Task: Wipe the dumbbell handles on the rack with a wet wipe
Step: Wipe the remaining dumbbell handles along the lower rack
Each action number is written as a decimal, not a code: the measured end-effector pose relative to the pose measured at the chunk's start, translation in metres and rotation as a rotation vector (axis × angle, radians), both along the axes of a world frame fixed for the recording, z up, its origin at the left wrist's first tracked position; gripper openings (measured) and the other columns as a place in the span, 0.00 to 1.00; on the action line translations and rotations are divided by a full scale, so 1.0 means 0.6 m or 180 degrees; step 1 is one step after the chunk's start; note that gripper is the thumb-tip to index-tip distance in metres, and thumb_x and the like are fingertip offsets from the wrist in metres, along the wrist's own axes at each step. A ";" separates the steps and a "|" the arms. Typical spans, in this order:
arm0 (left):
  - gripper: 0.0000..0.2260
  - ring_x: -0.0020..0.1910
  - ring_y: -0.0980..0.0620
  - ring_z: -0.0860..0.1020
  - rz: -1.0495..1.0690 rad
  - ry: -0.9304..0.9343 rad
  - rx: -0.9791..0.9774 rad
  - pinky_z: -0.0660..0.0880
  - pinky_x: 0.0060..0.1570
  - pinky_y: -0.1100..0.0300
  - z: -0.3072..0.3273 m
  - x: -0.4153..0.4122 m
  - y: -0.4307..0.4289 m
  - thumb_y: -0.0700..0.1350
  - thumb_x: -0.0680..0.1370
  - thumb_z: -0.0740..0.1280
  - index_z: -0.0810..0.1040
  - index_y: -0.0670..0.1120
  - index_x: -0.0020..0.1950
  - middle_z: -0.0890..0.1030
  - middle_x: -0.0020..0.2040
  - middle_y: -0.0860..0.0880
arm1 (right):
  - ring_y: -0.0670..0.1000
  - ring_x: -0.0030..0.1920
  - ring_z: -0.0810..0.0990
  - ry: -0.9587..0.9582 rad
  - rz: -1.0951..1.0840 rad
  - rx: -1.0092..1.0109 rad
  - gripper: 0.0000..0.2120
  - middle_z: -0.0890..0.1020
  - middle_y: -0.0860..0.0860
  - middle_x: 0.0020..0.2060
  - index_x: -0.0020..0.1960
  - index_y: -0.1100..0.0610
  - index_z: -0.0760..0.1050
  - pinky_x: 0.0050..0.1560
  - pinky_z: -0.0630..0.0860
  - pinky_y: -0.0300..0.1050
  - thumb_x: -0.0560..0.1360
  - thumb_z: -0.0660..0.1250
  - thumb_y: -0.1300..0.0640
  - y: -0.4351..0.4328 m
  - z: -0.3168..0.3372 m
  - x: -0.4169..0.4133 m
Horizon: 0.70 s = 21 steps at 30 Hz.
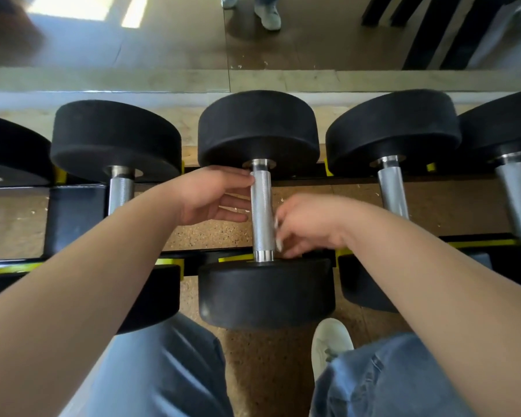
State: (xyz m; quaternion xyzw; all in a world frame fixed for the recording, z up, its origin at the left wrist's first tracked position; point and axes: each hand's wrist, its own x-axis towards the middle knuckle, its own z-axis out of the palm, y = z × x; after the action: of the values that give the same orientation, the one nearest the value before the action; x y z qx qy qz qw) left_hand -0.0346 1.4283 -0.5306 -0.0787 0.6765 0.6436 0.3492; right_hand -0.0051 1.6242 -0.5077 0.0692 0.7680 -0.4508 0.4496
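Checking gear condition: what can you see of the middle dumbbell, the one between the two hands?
The middle dumbbell has two round black rubber-like heads joined by a knurled silver handle with smooth collars. It lies across the rack, one head far, one near. The left hand touches the handle's far end; the right hand is, fingers curled, by its near end.
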 end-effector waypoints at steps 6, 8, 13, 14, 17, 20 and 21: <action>0.13 0.56 0.44 0.84 -0.0139 -0.0070 0.0122 0.82 0.52 0.50 0.005 0.007 -0.003 0.47 0.83 0.65 0.79 0.45 0.66 0.85 0.58 0.42 | 0.53 0.50 0.87 0.0344 -0.1509 -0.0754 0.14 0.85 0.57 0.53 0.59 0.61 0.81 0.48 0.85 0.46 0.76 0.69 0.73 0.000 -0.010 -0.002; 0.13 0.54 0.44 0.85 -0.0126 -0.0102 0.0198 0.83 0.49 0.52 0.010 0.011 0.000 0.47 0.84 0.64 0.79 0.44 0.65 0.85 0.57 0.42 | 0.51 0.48 0.88 0.0878 -0.1770 -0.0938 0.16 0.86 0.55 0.52 0.61 0.61 0.81 0.49 0.85 0.46 0.75 0.73 0.69 0.004 -0.004 -0.011; 0.13 0.47 0.45 0.86 0.0039 -0.0163 0.0218 0.84 0.44 0.55 0.015 0.028 0.008 0.48 0.85 0.62 0.78 0.43 0.64 0.86 0.51 0.42 | 0.51 0.38 0.87 0.0979 -0.0030 0.0082 0.11 0.86 0.53 0.41 0.46 0.58 0.80 0.46 0.85 0.49 0.69 0.81 0.61 0.012 0.010 0.019; 0.13 0.46 0.45 0.86 0.0068 -0.0172 0.0187 0.84 0.43 0.54 0.015 0.032 0.009 0.49 0.85 0.62 0.78 0.43 0.64 0.86 0.50 0.42 | 0.49 0.38 0.86 0.0974 0.0415 0.0389 0.12 0.85 0.50 0.39 0.44 0.56 0.80 0.44 0.84 0.48 0.68 0.82 0.58 0.013 0.011 0.031; 0.15 0.48 0.43 0.86 0.0086 -0.0210 0.0123 0.84 0.44 0.53 0.014 0.042 0.010 0.52 0.85 0.62 0.78 0.44 0.64 0.86 0.52 0.41 | 0.46 0.38 0.84 0.1350 0.0541 0.0637 0.10 0.85 0.48 0.40 0.44 0.52 0.81 0.42 0.82 0.46 0.69 0.81 0.53 0.010 0.015 0.044; 0.14 0.50 0.43 0.86 0.0107 -0.0176 0.0058 0.84 0.47 0.52 0.014 0.050 0.012 0.51 0.85 0.62 0.78 0.44 0.65 0.85 0.56 0.40 | 0.44 0.37 0.85 0.2180 -0.0425 0.0363 0.06 0.85 0.47 0.42 0.49 0.49 0.81 0.43 0.83 0.45 0.74 0.77 0.53 0.007 0.000 0.022; 0.14 0.50 0.43 0.86 0.0113 -0.0156 0.0025 0.84 0.48 0.52 0.014 0.053 0.013 0.50 0.85 0.62 0.78 0.44 0.65 0.85 0.56 0.40 | 0.44 0.40 0.85 0.2521 -0.0542 0.0390 0.05 0.85 0.45 0.43 0.51 0.49 0.82 0.47 0.83 0.45 0.76 0.75 0.53 0.007 -0.003 0.013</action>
State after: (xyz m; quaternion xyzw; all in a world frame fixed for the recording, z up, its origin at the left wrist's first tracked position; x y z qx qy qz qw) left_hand -0.0025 1.4361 -0.5221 -0.1051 0.6637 0.6502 0.3545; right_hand 0.0026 1.6282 -0.5092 -0.0197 0.8987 -0.4316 0.0753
